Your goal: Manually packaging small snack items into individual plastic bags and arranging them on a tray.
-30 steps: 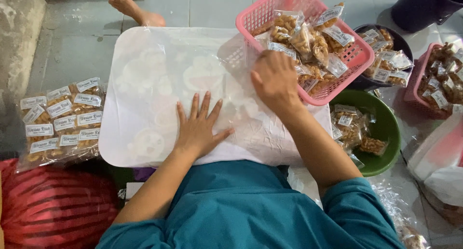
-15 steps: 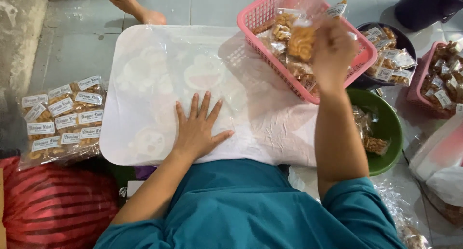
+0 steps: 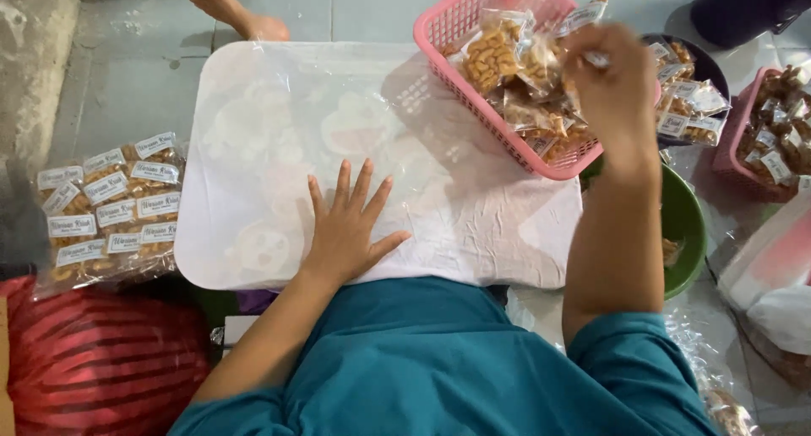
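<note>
— Fingers of the right hand [image 3: 615,85] were seen pinched shut on the top edge of a clear snack packet [image 3: 583,18], which was held up above the pink basket [image 3: 473,106]. Was the grip judged secure?

— Not very. Only the labelled corner appeared to be caught, so the packet could have been dropped back into the basket, or onto the tabletop [image 3: 253,149], if the pinch had been loosened.

— And the left hand [image 3: 346,233]?

— It was laid flat, fingers spread and holding nothing, on the clear plastic sheet [image 3: 473,208] that was spread over the white tabletop. The sheet was wrinkled near the body; it could have been dragged out of place had the palm been shifted while pressed down.

— Was the basket considered a risk?

— Yes. It was set at the far right corner of the tabletop, with part of it hanging past the edge above the green bowl [image 3: 688,233] and the dark bowl [image 3: 701,73]. It was heaped with packets, so a tug from above could have tipped it or pulled neighbouring packets out with the lifted one.

— Anything on the other side?

— A bundle of labelled packets [image 3: 106,204] was lying on the floor to the left, well apart from both hands, beside a red mesh sack [image 3: 93,368]. No danger was judged there.
</note>
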